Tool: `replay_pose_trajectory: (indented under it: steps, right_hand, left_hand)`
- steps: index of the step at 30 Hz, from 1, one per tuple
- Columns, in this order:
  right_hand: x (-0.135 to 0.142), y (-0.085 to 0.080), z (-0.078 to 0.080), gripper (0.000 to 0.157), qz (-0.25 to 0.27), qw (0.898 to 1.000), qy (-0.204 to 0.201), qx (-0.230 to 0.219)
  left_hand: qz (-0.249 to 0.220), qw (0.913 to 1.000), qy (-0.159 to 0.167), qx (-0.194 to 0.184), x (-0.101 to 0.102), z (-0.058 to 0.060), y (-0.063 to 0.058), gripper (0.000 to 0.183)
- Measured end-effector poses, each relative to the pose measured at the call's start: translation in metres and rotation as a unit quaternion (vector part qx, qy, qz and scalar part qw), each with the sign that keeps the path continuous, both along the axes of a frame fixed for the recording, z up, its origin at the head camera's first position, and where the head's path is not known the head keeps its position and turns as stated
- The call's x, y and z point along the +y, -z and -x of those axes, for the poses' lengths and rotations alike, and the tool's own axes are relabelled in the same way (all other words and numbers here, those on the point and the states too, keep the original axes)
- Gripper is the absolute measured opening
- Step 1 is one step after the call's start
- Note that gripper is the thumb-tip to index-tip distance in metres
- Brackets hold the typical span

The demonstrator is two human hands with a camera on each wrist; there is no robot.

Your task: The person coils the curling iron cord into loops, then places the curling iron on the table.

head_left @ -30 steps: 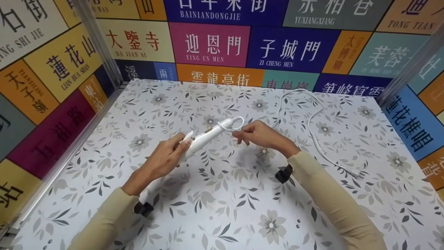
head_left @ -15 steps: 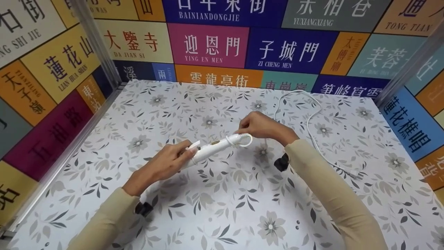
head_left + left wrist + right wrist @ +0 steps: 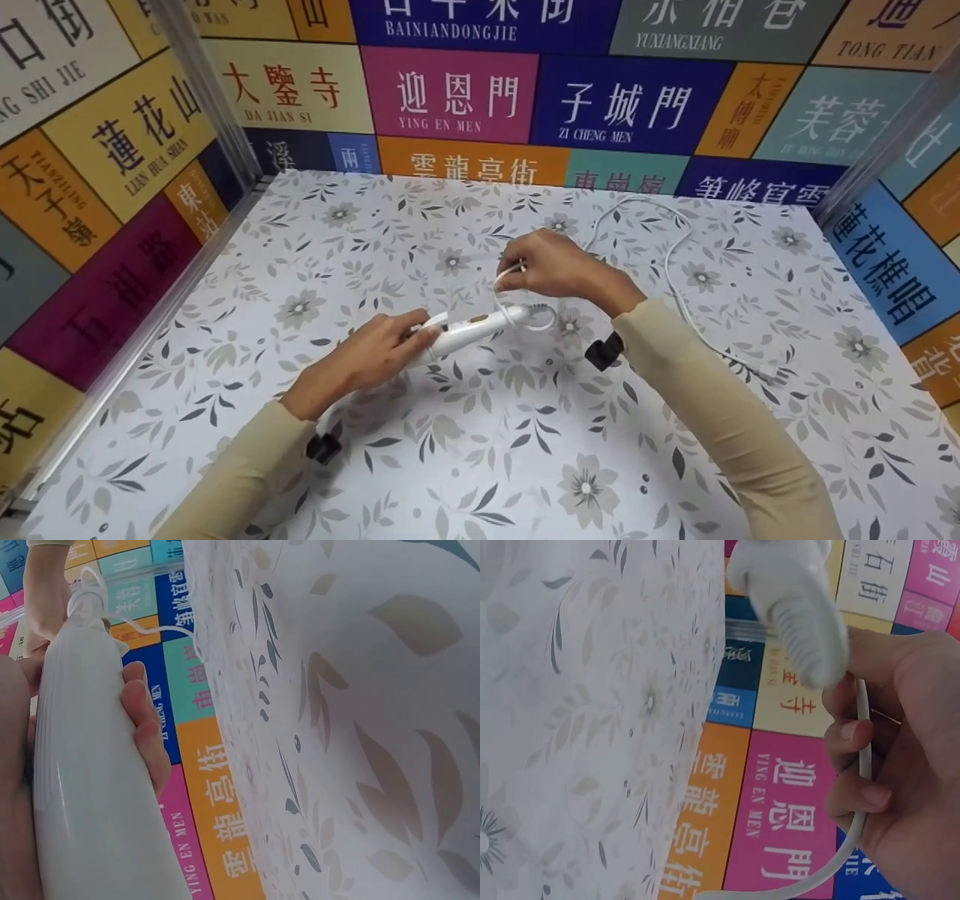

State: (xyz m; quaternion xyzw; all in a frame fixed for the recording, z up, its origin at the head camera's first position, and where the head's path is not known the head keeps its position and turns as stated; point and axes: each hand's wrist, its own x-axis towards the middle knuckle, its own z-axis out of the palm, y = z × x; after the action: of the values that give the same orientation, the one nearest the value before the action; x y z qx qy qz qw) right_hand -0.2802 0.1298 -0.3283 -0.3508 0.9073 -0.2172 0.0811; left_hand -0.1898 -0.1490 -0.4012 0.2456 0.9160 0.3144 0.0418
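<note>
A white corded appliance (image 3: 480,334) is held in the air above the bench (image 3: 465,472), with its cord end pointed toward the right hand (image 3: 551,262). Its body is gripped by the left hand (image 3: 373,351); in the left wrist view the fingers are seen wrapped around it. The white cord (image 3: 865,754) is held in the curled fingers of the right hand, just beside the ribbed sleeve (image 3: 795,634).

Compared with one second ago, the right hand has been raised and moved to the far side of the appliance, and a strand is now stretched between these fingers and the handle end. The appliance has been brought to a flatter angle. From this it may be judged that the cord around the handle end is now being worked on, while the body is kept steady. The remaining cord, with its plug (image 3: 768,372), is left lying on the bench.
</note>
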Motion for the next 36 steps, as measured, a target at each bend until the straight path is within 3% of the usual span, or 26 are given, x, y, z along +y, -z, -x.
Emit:
replay_pose_trajectory:
  steps: [5, 13, 20, 25, 29, 36]
  right_hand:
    - [-0.007, -0.002, -0.01, 0.018, -0.002, 0.999, -0.009, 0.045]
    - [-0.014, 0.001, -0.026, 0.021, -0.01, 0.992, 0.007, 0.126]
    - [-0.012, 0.008, -0.033, 0.025, 0.01, 0.988, 0.024, 0.15]
    - [-0.009, 0.012, -0.038, 0.028, 0.05, 0.985, 0.026, 0.16]
    - [-0.003, 0.015, -0.041, 0.027, 0.075, 0.988, 0.034, 0.134]
    - [0.009, 0.024, -0.037, 0.028, 0.121, 0.99, 0.066, -0.003]
  left_hand:
    - [0.011, 0.9997, -0.021, -0.003, 0.003, 0.002, -0.003, 0.031]
    - [0.007, 0.9955, -0.094, 0.0, 0.011, 0.001, 0.002, 0.033]
    - [0.01, 0.9881, -0.153, 0.006, 0.015, 0.001, 0.002, 0.034]
    - [0.006, 0.985, -0.171, 0.02, 0.015, 0.001, -0.002, 0.035]
    - [-0.014, 0.983, -0.18, 0.03, 0.014, -0.001, -0.003, 0.034]
    - [-0.032, 0.98, -0.187, 0.059, 0.012, -0.002, -0.004, 0.035]
